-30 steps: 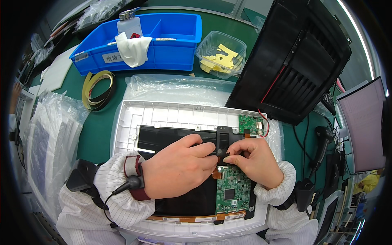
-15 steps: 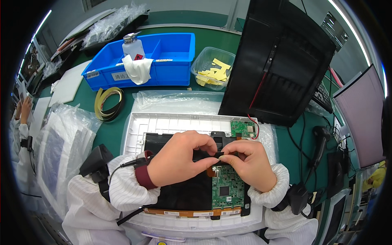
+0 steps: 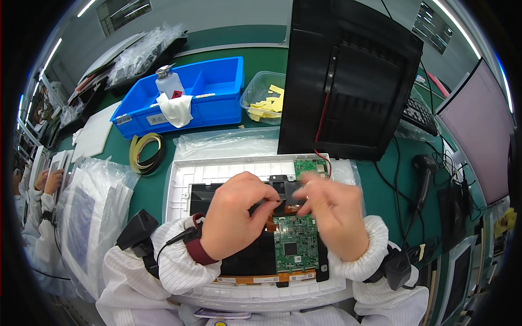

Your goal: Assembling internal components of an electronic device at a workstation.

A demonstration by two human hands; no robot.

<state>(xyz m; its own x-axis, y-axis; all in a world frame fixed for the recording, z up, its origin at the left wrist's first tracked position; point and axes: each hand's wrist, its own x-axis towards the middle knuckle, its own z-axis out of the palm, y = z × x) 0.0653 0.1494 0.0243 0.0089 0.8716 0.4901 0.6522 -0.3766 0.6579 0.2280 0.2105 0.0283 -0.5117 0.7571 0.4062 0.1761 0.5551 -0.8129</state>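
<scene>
My left hand (image 3: 236, 217) is closed in a pinch over the upper middle of a black display panel (image 3: 242, 261). What its fingertips hold is too small and dark to name. Just right of it, my right hand (image 3: 341, 220) hovers over the panel's right side, its fingers smeared by motion. Below the hands, a green circuit board (image 3: 304, 236) lies on the panel, with an orange flex strip (image 3: 244, 280) along the near edge. The panel rests in a white plastic housing (image 3: 176, 187). A smaller green board (image 3: 305, 165) sits at the housing's far right corner, partly behind my right hand.
Behind stand a blue divided bin (image 3: 217, 111) with a bottle (image 3: 169, 84) and white cloth (image 3: 176, 111), a clear tub (image 3: 255, 89) of yellow pieces, and an upright black casing (image 3: 353, 81). Tape rolls (image 3: 142, 163) and bagged sheets (image 3: 81, 212) lie left; a scanner (image 3: 424, 168) right. A co-worker's hand (image 3: 53, 181) shows far left.
My hands have come apart: the right has moved away from the left's fingertips, while the left keeps its pinch. The whole view has shifted slightly.
</scene>
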